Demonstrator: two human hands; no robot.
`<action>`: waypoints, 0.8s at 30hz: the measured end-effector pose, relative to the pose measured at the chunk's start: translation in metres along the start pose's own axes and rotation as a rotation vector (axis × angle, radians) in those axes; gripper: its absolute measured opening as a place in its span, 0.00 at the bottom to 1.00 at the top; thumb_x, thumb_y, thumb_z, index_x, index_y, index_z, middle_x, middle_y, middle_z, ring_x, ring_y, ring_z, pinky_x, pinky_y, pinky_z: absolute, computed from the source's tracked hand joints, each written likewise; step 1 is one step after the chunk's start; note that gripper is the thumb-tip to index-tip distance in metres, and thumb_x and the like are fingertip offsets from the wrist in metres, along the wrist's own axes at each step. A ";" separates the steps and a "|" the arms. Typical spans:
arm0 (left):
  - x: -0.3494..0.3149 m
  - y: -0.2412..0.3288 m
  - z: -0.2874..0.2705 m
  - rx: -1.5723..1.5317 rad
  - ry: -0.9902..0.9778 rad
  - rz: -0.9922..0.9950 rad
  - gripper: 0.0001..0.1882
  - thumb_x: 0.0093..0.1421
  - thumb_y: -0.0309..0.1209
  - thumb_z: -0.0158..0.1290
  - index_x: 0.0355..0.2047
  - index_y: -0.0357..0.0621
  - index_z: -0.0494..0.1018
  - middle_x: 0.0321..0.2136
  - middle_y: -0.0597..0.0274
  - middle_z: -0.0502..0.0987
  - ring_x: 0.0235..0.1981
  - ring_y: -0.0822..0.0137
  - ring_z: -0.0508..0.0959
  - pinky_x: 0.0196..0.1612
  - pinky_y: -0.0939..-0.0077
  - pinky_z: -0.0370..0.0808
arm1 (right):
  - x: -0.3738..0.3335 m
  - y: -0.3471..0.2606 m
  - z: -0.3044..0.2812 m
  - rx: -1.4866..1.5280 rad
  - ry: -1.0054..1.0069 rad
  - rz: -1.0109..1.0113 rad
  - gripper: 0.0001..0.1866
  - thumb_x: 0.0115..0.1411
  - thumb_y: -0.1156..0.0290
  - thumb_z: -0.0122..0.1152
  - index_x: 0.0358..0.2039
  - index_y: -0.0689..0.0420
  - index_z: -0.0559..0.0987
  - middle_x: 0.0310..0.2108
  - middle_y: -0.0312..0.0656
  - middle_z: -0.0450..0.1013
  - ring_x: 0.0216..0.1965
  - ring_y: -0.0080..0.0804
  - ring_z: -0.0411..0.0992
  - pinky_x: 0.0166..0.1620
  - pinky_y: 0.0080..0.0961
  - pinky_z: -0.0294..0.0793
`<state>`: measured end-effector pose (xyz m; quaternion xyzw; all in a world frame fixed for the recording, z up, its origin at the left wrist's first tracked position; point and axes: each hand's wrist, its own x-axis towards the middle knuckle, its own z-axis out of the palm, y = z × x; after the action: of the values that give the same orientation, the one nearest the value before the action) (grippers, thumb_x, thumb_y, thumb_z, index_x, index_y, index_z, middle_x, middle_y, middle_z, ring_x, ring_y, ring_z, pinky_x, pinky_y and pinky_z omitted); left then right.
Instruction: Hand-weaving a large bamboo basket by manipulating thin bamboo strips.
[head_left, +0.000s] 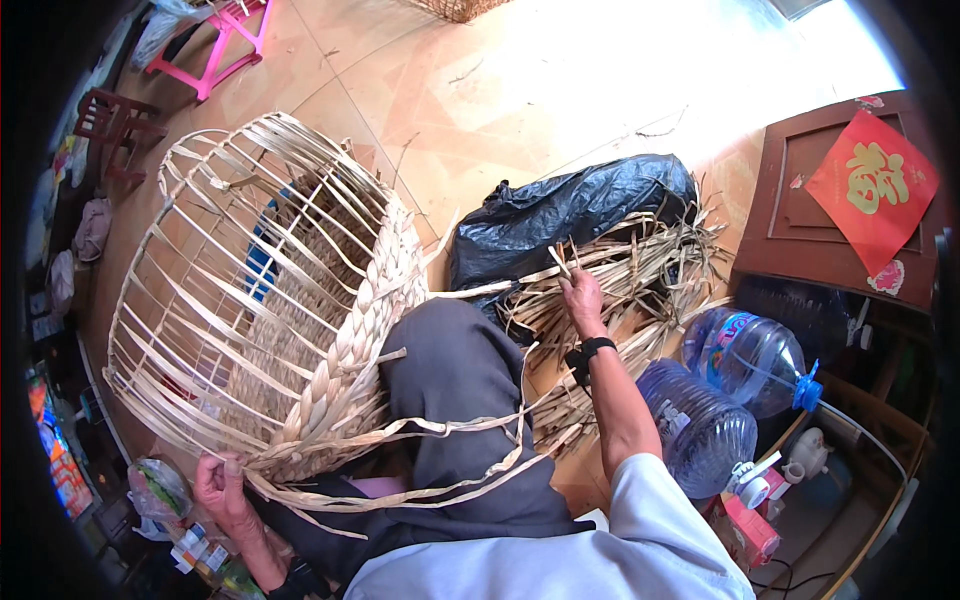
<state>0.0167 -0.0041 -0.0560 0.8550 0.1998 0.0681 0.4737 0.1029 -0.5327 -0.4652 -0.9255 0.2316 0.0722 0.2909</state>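
Observation:
A large half-woven basket [345, 360] lies tilted on its side at my left, against my bent knee. Its wall is thickly braided, and bare ribs form an open cage to the left. My left hand [228, 494] is closed at the basket's lower edge, its fingers pinching the strands there. From that edge long loose straw strips [440, 425] trail across my lap. My right hand [582, 302] is closed on a few dry straw strips [560, 262], whose ends stick up past the fingers. It is over a heap of straw [640, 262] on the floor, at my right.
A black plastic bag [570, 210] lies behind the straw heap. Large clear water bottles [697, 425] stand close to my right forearm, near a brown cabinet door [770, 230] with a red paper diamond. A pink stool [215, 60] and a wooden chair [115, 125] are far left.

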 end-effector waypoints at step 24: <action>-0.003 0.007 -0.011 -0.117 -0.155 0.136 0.10 0.69 0.29 0.51 0.42 0.34 0.77 0.34 0.60 0.83 0.39 0.72 0.82 0.45 0.76 0.77 | -0.197 -0.318 -0.266 0.826 -0.314 -0.430 0.13 0.70 0.64 0.54 0.37 0.60 0.79 0.24 0.27 0.61 0.24 0.15 0.57 0.26 0.16 0.53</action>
<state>0.0118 0.0003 -0.0439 0.8403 0.0998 0.0451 0.5310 0.0786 -0.3791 -0.0333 -0.7375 -0.0023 0.0512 0.6734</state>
